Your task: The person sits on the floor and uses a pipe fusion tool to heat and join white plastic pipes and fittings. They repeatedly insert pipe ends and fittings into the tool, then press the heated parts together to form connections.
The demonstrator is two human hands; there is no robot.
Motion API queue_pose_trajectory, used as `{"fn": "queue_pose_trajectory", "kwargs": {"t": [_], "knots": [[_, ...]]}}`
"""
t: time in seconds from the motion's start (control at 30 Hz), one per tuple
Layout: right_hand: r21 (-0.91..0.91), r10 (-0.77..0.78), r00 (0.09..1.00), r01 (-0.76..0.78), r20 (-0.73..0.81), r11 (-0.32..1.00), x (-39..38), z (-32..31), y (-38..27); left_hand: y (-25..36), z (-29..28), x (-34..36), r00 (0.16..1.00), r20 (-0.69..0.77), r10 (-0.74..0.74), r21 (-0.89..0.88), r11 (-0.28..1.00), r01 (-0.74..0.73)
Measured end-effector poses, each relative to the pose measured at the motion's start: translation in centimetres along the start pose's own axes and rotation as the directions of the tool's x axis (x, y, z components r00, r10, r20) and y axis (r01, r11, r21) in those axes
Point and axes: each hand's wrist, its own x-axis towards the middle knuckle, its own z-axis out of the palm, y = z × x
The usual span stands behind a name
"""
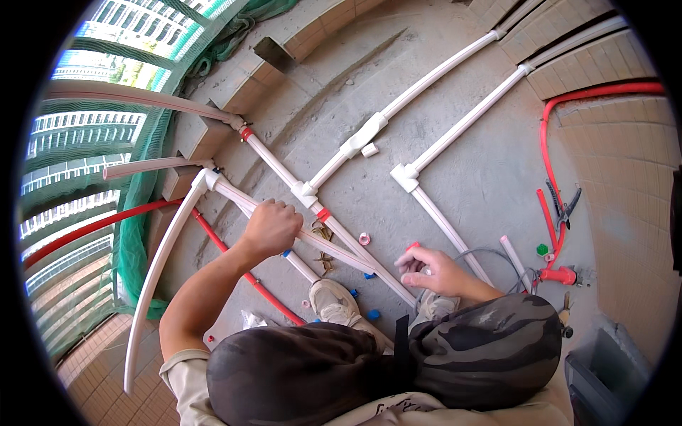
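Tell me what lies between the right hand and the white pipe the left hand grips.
Little blocks it: between the right hand and the white pipe under the left hand runs another white pipe, with a pink ring on the floor nearby.

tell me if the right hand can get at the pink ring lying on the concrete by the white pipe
Probably yes. The right hand hovers open just beside the pink ring, with only a low white pipe lying between them, easy to reach over.

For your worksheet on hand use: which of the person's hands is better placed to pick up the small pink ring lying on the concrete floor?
Probably the right hand: its fingers are loose and it hovers near the pink ring. The left hand is closed around a white pipe.
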Motion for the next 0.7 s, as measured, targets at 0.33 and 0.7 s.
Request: {"fn": "queue_pose_trajectory", "kwargs": {"t": [0.33, 0.7], "knots": [[0.18, -0.134, 0.97, 0.097, 0.205, 0.979, 6.4, 2.2, -8.0, 8.3, -21.7, 5.6, 0.929, 0.363, -0.071, 0.269, 0.963, -0.032], [0.147, -0.224, 0.974, 0.217, 0.034, 0.965, 1.7, -3.1, -11.6, 8.0, -23.9, 8.6, 0.991, -0.003, 0.13, 0.355, 0.927, -0.121]]}}
